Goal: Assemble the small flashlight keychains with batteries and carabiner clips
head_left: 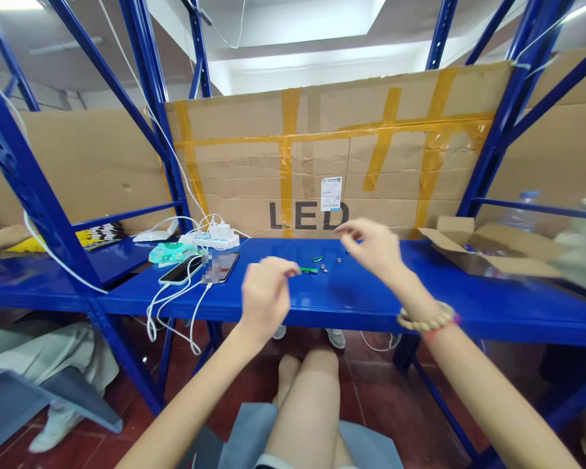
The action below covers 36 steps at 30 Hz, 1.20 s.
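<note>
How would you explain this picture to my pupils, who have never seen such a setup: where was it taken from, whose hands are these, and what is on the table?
There is no robot here. A camera worn on a seated person's head looks forward and down, so the two bare arms are the wearer's own.

On the blue table lie small loose parts, two phones with white cables, a white power strip and an open cardboard box.

The left hand is at one end of a green stick-like piece; whether it grips it is unclear. The right hand is blurred, so I cannot tell whether it holds anything.
</note>
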Motion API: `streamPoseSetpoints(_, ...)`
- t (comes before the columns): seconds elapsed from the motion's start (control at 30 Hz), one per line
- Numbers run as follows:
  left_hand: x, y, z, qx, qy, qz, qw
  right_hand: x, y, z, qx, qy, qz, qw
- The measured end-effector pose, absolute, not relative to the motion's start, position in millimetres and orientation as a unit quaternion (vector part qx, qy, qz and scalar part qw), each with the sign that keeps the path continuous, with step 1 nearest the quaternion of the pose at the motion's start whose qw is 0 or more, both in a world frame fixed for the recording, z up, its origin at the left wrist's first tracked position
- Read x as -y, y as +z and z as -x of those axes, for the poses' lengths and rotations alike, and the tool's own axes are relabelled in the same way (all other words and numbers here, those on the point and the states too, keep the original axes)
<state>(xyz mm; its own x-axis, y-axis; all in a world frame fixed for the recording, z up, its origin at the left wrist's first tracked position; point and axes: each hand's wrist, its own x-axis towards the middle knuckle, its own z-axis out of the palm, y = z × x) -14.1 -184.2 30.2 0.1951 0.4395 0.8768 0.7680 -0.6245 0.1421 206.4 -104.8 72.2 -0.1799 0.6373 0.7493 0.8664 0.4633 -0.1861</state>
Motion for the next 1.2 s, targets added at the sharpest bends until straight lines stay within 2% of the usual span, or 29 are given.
streamPoseSetpoints(0.13,113,26,-8,0.442,-0.295,0.843,0.082,73,52,-189,0.762,-0.043,0.592,0.259)
streamPoseSetpoints(0.23,68,13,-9,0.477,-0.228,0.849,0.021,59,32,-188,0.75,0.018,0.623,0.221)
streamPoseSetpoints(0.33,51,2,-4,0.492,-0.215,0.843,-0.032,58,21,-192,0.752,0.049,0.622,0.214)
streamPoseSetpoints(0.6,58,-2,-4,0.492,-0.211,0.842,0.059,65,20,-182,0.775,-0.045,0.608,0.167)
streamPoseSetpoints(0.77,63,-1,-3,0.515,-0.247,0.82,0.029,71,16,-176,0.794,-0.13,0.58,0.127)
streamPoseSetpoints(0.97,73,2,-7,0.502,-0.272,0.821,-0.021,77,19,-183,0.806,-0.096,0.565,0.15)
streamPoseSetpoints(1.2,70,0,-6,0.471,-0.348,0.808,-0.059,84,28,-176,0.786,-0.096,0.493,0.362)
